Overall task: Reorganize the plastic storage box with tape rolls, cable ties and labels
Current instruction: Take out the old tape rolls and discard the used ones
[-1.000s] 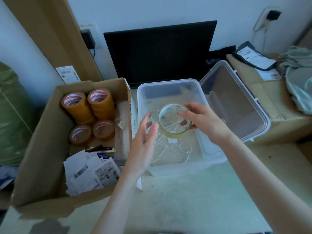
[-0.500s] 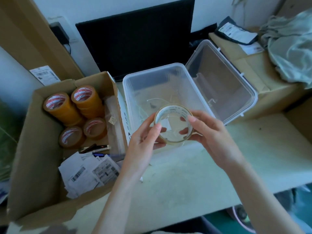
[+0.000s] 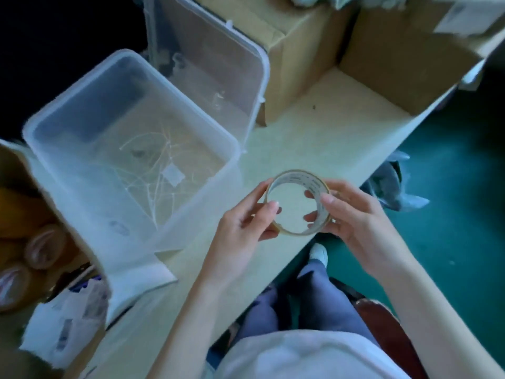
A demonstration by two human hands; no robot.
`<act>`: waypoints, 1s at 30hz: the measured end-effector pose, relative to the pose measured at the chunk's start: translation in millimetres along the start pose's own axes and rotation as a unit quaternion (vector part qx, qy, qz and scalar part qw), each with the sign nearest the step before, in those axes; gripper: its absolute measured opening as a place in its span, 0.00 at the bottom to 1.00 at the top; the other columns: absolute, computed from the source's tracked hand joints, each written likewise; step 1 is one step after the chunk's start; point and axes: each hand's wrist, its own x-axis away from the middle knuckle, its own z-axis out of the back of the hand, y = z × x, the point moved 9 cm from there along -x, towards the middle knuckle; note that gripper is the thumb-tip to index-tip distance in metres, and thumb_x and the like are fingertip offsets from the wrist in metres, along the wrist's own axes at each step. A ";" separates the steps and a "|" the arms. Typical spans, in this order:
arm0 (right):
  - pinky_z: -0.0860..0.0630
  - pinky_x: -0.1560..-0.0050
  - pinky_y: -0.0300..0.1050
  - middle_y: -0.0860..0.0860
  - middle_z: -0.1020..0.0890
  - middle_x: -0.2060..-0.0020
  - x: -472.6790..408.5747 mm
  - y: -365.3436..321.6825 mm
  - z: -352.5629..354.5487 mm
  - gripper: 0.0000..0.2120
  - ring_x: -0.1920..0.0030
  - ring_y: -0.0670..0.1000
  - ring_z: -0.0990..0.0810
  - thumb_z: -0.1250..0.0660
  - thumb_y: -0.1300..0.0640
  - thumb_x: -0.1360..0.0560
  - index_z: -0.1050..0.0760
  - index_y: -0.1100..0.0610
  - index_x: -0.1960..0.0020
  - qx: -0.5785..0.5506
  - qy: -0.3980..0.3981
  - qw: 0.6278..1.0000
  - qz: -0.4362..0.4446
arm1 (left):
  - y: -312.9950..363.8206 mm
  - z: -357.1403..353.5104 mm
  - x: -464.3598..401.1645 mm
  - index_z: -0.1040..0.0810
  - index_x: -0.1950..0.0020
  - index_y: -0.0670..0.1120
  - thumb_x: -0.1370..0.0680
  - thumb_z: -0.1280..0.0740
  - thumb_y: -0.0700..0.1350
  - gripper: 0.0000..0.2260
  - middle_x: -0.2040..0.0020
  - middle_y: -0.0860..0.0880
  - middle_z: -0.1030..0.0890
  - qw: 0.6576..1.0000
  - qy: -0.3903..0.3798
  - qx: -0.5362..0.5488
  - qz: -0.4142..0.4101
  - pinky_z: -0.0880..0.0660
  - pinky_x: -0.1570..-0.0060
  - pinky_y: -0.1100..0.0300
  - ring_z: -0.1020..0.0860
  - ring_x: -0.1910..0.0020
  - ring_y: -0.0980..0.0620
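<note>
I hold a nearly used-up tape roll [image 3: 296, 178], a thin ring with a white core, above the front edge of the pale table [image 3: 322, 132]. My left hand [image 3: 247, 228] grips its left side and my right hand [image 3: 352, 214] grips its right side. To the left stands the clear plastic storage box [image 3: 54, 119], open, with several white cable ties [image 3: 153, 170] and a small white label [image 3: 172, 174] on its bottom. Its clear lid [image 3: 216, 64] leans behind it.
A cardboard box at the far left holds brown tape rolls [image 3: 43, 248] and printed paper labels [image 3: 65, 321]. More cardboard boxes [image 3: 300, 50] stand at the back right. My legs and a shoe [image 3: 318, 253] show below the table edge, over green floor.
The tape roll came out of the plastic box toward me; my left hand joined the right on it. My view swung down and to the right.
</note>
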 end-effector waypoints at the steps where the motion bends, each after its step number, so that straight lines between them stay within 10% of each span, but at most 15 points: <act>1: 0.21 0.53 0.51 0.54 0.17 0.50 2.8 3.6 13.4 0.31 0.57 0.56 0.18 0.22 0.42 0.40 0.22 0.57 0.44 -0.004 0.011 1.000 -0.005 | -5.4 -13.0 -4.8 0.27 0.33 0.54 0.28 0.35 0.54 0.23 0.50 0.45 0.17 1.000 -0.017 -0.004 0.011 0.22 0.55 0.63 0.19 0.48 0.53; 8: 0.22 0.51 0.49 0.55 0.19 0.48 17.8 28.8 141.7 0.16 0.54 0.52 0.18 0.33 0.62 0.28 0.24 0.61 0.40 -0.070 0.125 0.989 -0.025 | -49.5 -135.8 -52.1 0.27 0.40 0.59 0.20 0.38 0.38 0.16 0.48 0.46 0.20 0.989 -0.124 -0.008 0.078 0.23 0.48 0.64 0.21 0.51 0.58; 17: 0.21 0.52 0.46 0.52 0.17 0.50 15.3 91.7 306.3 0.09 0.51 0.52 0.17 0.33 0.63 0.26 0.20 0.54 0.47 -0.107 0.258 0.959 -0.057 | -136.3 -286.1 -110.0 0.28 0.37 0.56 0.20 0.38 0.40 0.15 0.48 0.48 0.19 0.949 -0.221 -0.072 0.213 0.25 0.42 0.56 0.22 0.47 0.52; 30: 0.22 0.51 0.44 0.48 0.17 0.56 -71.6 256.6 444.1 0.07 0.54 0.48 0.19 0.36 0.56 0.22 0.20 0.54 0.47 -0.124 0.312 0.927 -0.168 | -339.7 -364.7 -215.4 0.26 0.35 0.47 0.19 0.40 0.50 0.15 0.39 0.44 0.21 0.915 -0.121 -0.101 0.372 0.21 0.54 0.61 0.21 0.43 0.45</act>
